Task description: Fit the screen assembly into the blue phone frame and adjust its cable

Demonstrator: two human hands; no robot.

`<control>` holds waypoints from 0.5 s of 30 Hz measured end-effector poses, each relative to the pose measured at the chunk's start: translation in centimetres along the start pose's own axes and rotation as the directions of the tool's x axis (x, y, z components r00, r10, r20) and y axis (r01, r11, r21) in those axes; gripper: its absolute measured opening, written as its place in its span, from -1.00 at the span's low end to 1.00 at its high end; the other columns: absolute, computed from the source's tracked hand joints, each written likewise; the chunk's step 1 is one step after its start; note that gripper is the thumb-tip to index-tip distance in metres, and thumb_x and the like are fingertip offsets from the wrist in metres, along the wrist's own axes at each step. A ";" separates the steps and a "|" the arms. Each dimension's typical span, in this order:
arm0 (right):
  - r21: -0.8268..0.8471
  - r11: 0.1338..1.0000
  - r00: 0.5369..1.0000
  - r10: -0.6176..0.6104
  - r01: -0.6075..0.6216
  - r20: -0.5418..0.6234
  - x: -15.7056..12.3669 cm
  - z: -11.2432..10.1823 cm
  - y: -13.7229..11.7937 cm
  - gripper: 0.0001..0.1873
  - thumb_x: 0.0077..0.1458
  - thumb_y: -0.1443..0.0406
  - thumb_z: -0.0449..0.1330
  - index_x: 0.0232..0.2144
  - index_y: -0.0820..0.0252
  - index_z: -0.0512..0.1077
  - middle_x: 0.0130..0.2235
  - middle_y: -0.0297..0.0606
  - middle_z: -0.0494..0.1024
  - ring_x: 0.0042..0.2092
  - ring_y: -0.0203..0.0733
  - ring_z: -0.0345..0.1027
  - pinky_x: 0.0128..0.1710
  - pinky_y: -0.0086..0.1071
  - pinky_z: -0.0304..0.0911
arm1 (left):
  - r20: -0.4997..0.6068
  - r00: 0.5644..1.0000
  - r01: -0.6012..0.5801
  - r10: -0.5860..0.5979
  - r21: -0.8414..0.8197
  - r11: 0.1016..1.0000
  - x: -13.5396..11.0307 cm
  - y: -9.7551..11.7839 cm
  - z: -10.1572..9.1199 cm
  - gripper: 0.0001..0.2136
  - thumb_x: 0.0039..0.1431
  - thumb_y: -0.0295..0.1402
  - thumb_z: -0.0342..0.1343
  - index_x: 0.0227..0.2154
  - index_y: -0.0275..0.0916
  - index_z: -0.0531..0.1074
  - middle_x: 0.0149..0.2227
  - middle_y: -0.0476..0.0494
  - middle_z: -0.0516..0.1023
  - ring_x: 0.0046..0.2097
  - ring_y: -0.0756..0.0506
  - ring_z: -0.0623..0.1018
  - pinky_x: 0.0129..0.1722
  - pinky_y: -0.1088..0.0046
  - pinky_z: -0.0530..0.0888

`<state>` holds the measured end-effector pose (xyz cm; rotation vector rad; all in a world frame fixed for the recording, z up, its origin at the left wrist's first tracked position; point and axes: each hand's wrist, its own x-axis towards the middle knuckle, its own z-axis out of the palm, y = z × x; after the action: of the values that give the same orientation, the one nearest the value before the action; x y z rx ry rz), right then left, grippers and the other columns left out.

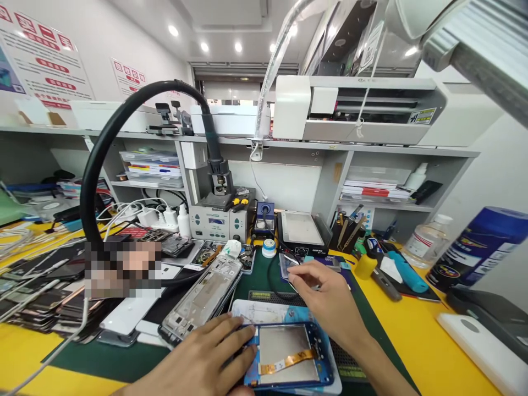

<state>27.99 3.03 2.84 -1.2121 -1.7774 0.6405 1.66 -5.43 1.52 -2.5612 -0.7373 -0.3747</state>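
Head view: opened blue-framed device under the left hand

Near the bottom middle lies the blue-framed device (324, 379), its inside facing up, with a bare silvery plate and an orange ribbon cable (291, 361) running across it. It rests on a pale board (264, 312) with a blue printed pattern.

The left hand (210, 352) is laid over the device's left edge, fingers outstretched rather than clenched. The right hand (325, 297) is raised just beyond the far edge, its thumb and fingertips brought together; whether anything is pinched between them cannot be told. A black cord (271, 278) curves near those fingertips.

Left of the board, a stripped phone frame (206, 297) lies tilted on other flat parts. Green mat (259, 275) spreads underneath, over a yellow tabletop (400, 330).

Farther back stand a small white jar (269, 250), a grey station (216, 223) with a display, and a flat-topped heating unit (303, 228). A thick black hose (88, 165) arches at left, its lower end hidden by a pixelated patch. At right are a yellow bottle (365, 268), a clear bottle (427, 242) and a leaning blue can (474, 247).
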 end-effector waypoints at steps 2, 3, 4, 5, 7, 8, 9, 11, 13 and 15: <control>0.000 1.000 1.000 -0.005 0.005 -0.001 0.1 0.0 0.0 -0.71 0.30 0.08 0.20 -0.26 0.06 0.67 -0.25 -0.23 0.65 -0.30 -0.10 0.44 -0.32 -0.27 0.31 | 0.000 1.000 0.021 -0.021 -0.022 1.000 0.4 -0.1 0.1 -0.62 0.57 -0.12 -0.09 0.10 -0.17 0.57 0.15 -0.05 0.71 0.09 -0.22 0.72 0.04 0.23 0.71; 0.001 1.000 1.000 -0.006 0.006 -0.001 0.1 0.0 0.1 -0.70 0.30 0.08 0.20 -0.26 0.07 0.67 -0.25 -0.22 0.65 -0.29 -0.10 0.45 -0.32 -0.26 0.31 | -0.006 0.999 0.033 -0.033 -0.039 0.999 0.5 -0.2 0.2 -0.63 0.57 -0.13 -0.09 0.09 -0.17 0.57 0.14 -0.06 0.71 0.10 -0.22 0.72 0.04 0.22 0.71; 0.003 1.000 1.000 -0.008 0.008 0.000 0.1 0.0 0.1 -0.70 0.30 0.08 0.19 -0.26 0.07 0.66 -0.25 -0.21 0.66 -0.28 -0.09 0.45 -0.32 -0.26 0.31 | -0.017 0.999 0.045 -0.046 -0.051 0.998 0.6 -0.2 0.4 -0.63 0.57 -0.13 -0.09 0.08 -0.17 0.57 0.14 -0.07 0.71 0.10 -0.23 0.72 0.04 0.22 0.71; 0.005 1.000 1.000 -0.009 0.009 0.003 0.0 0.0 0.1 -0.70 0.31 0.08 0.19 -0.26 0.08 0.66 -0.24 -0.21 0.66 -0.27 -0.08 0.47 -0.31 -0.25 0.31 | -0.026 0.998 0.055 -0.056 -0.062 0.997 0.7 -0.1 0.7 -0.64 0.57 -0.14 -0.09 0.07 -0.17 0.57 0.13 -0.07 0.72 0.09 -0.23 0.72 0.04 0.21 0.71; 0.009 1.000 1.000 -0.008 0.008 0.014 -0.1 0.0 0.0 -0.69 0.31 0.08 0.18 -0.24 0.09 0.66 -0.23 -0.19 0.66 -0.23 -0.06 0.49 -0.28 -0.25 0.33 | -0.042 0.996 0.070 -0.073 -0.072 0.995 0.7 0.0 1.2 -0.65 0.56 -0.14 -0.06 0.06 -0.17 0.56 0.12 -0.10 0.72 0.08 -0.23 0.72 0.05 0.20 0.70; 0.010 1.000 1.000 -0.007 0.007 0.028 -0.1 -0.1 -0.1 -0.69 0.32 0.08 0.19 -0.24 0.10 0.66 -0.22 -0.19 0.66 -0.22 -0.05 0.50 -0.27 -0.24 0.34 | -0.050 0.996 0.075 -0.079 -0.071 0.995 0.7 0.1 1.3 -0.67 0.56 -0.14 -0.04 0.05 -0.18 0.56 0.12 -0.11 0.72 0.09 -0.24 0.71 0.05 0.20 0.69; 0.012 1.000 0.999 -0.006 0.005 0.049 -0.2 -0.1 -0.1 -0.70 0.32 0.09 0.19 -0.24 0.10 0.66 -0.22 -0.20 0.67 -0.22 -0.06 0.51 -0.25 -0.25 0.35 | -0.059 0.995 0.082 -0.086 -0.066 0.994 0.6 0.2 1.4 -0.67 0.55 -0.14 -0.02 0.05 -0.18 0.56 0.12 -0.12 0.71 0.09 -0.24 0.71 0.06 0.19 0.69; 0.017 1.000 0.994 -0.004 0.002 0.109 -0.3 -0.3 -0.3 -0.72 0.31 0.12 0.22 -0.25 0.09 0.68 -0.23 -0.22 0.67 -0.23 -0.08 0.52 -0.25 -0.27 0.37 | -0.076 0.992 0.091 -0.096 -0.065 0.994 0.5 0.2 1.2 -0.67 0.53 -0.11 0.00 0.06 -0.17 0.55 0.12 -0.14 0.71 0.09 -0.24 0.70 0.06 0.20 0.68; 0.022 1.000 0.986 -0.008 0.004 0.166 -0.4 -0.3 -0.6 -0.75 0.29 0.15 0.24 -0.26 0.08 0.70 -0.25 -0.25 0.67 -0.25 -0.11 0.53 -0.26 -0.30 0.38 | -0.091 0.989 0.109 -0.115 -0.069 0.992 0.4 0.1 0.6 -0.64 0.52 -0.07 0.01 0.08 -0.17 0.55 0.12 -0.12 0.72 0.10 -0.23 0.69 0.05 0.22 0.68; 0.024 1.000 0.981 -0.016 0.012 0.192 -0.5 -0.2 -0.8 -0.76 0.27 0.16 0.25 -0.27 0.07 0.71 -0.28 -0.27 0.67 -0.28 -0.13 0.52 -0.28 -0.32 0.39 | -0.108 0.984 0.133 -0.141 -0.075 0.988 0.2 -0.1 -0.1 -0.62 0.52 -0.05 0.00 0.09 -0.16 0.55 0.11 -0.09 0.72 0.11 -0.22 0.69 0.05 0.25 0.68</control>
<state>27.90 2.26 3.38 -1.1530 -1.9304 0.7906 1.79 -5.34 1.72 -2.5342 -0.8746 -0.5941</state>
